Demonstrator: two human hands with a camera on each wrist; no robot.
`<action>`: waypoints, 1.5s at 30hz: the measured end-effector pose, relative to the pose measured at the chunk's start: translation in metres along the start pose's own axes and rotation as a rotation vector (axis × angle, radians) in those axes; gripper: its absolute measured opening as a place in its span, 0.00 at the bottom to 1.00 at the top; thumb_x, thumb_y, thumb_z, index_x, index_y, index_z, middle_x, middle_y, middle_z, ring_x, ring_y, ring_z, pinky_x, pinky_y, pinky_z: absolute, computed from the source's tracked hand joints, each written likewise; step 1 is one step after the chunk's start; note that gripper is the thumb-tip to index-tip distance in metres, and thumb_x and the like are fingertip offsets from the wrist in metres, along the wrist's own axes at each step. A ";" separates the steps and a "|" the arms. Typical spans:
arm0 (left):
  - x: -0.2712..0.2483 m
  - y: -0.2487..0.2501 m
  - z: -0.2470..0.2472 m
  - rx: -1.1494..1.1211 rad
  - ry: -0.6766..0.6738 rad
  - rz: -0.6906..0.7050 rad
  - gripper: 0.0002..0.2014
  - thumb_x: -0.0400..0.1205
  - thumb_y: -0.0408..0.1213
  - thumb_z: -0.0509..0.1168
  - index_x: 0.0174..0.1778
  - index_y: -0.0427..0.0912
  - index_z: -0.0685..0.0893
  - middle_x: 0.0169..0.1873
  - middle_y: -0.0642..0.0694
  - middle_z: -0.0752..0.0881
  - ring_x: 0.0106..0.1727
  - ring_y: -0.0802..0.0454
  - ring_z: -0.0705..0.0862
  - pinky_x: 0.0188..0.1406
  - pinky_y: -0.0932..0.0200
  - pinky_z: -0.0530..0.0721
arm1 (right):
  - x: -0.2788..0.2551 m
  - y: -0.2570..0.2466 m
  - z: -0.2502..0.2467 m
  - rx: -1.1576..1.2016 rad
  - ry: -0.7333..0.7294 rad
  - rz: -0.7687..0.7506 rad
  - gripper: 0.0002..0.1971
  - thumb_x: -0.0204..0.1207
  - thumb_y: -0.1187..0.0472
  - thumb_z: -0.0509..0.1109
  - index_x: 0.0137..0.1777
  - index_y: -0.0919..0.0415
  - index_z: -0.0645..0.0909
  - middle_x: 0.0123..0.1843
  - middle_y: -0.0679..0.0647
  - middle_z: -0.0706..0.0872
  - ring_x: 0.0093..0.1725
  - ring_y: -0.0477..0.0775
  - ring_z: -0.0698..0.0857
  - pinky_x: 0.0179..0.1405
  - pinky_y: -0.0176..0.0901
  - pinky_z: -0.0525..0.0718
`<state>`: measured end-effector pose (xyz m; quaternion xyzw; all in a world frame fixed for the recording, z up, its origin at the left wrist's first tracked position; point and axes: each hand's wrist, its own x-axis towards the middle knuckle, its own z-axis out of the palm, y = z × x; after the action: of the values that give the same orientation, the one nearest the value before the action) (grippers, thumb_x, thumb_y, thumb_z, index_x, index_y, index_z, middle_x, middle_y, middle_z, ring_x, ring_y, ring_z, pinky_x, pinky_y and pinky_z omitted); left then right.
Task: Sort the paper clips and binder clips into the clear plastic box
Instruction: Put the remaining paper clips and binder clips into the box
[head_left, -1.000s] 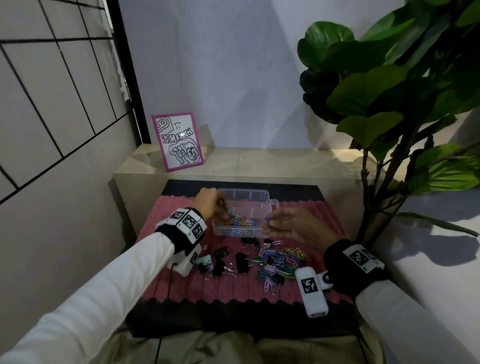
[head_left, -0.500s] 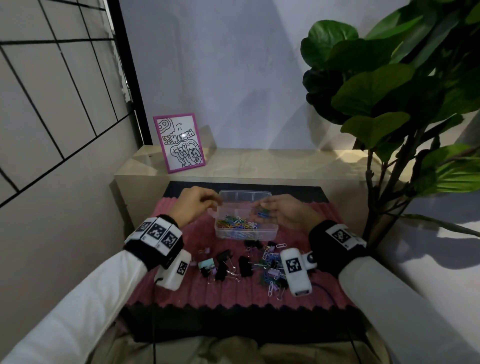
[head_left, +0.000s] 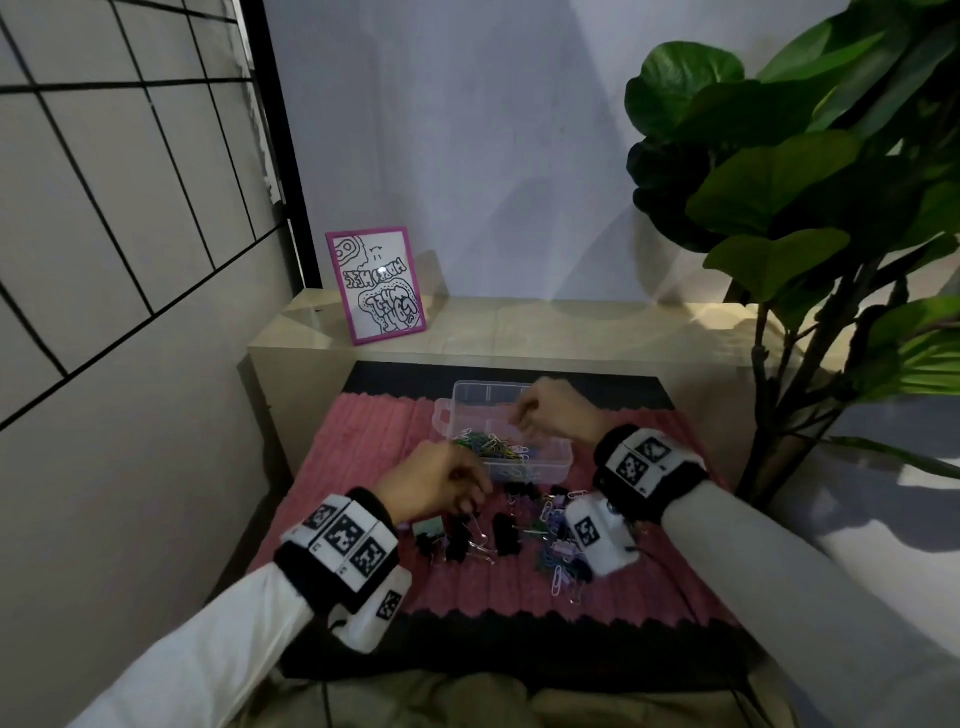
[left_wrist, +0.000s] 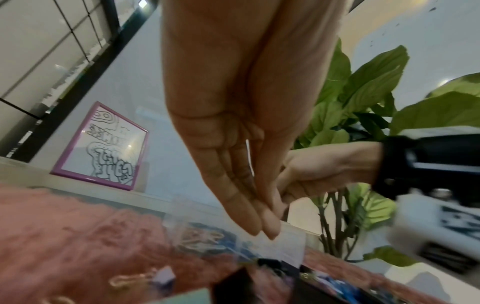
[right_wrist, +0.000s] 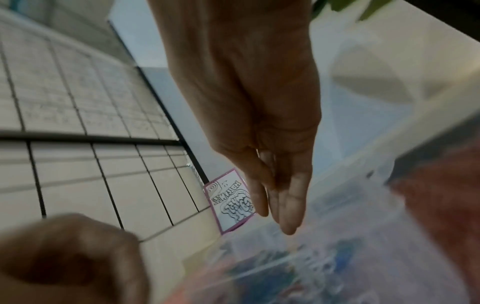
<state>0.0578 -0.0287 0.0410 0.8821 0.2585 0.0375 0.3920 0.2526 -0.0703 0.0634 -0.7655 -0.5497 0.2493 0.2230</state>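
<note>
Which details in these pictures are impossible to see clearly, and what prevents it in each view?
- Head view: whether the right hand over the clear plastic box pinches a clip; too small, fingers curled away.
- Head view: what the left hand has under it; its back covers the fingertips.
- Right wrist view: the box contents; motion blur.
- Left wrist view: the binder clips at the lower edge; blurred and cut off.

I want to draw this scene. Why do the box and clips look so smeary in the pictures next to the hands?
Both wrist views are motion-blurred: the clear plastic box smears in the right wrist view, the binder clips in the left; the head view is sharper but dim.
</note>
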 end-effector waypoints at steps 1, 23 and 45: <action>-0.002 0.003 0.006 -0.008 -0.024 0.002 0.10 0.80 0.24 0.59 0.50 0.34 0.85 0.41 0.43 0.87 0.27 0.69 0.83 0.29 0.75 0.81 | 0.006 -0.002 -0.006 -0.119 0.026 -0.033 0.12 0.77 0.76 0.59 0.52 0.72 0.84 0.53 0.66 0.87 0.49 0.60 0.87 0.52 0.45 0.85; -0.046 -0.006 0.016 -0.021 -0.071 0.039 0.08 0.80 0.31 0.62 0.52 0.41 0.85 0.39 0.49 0.88 0.32 0.65 0.85 0.40 0.68 0.85 | 0.059 -0.011 -0.011 -0.798 -0.140 -0.179 0.05 0.74 0.64 0.66 0.49 0.63 0.78 0.48 0.59 0.82 0.46 0.58 0.80 0.38 0.45 0.75; 0.043 0.060 0.050 0.292 -0.097 0.184 0.13 0.75 0.34 0.69 0.54 0.34 0.82 0.53 0.39 0.86 0.53 0.44 0.84 0.48 0.62 0.76 | -0.088 0.076 -0.011 -0.450 -0.313 -0.042 0.22 0.64 0.61 0.79 0.57 0.65 0.78 0.46 0.51 0.79 0.47 0.52 0.77 0.46 0.46 0.75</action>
<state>0.1344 -0.0754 0.0434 0.9503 0.1603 -0.0073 0.2667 0.2913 -0.1779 0.0370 -0.7364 -0.6347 0.2316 -0.0351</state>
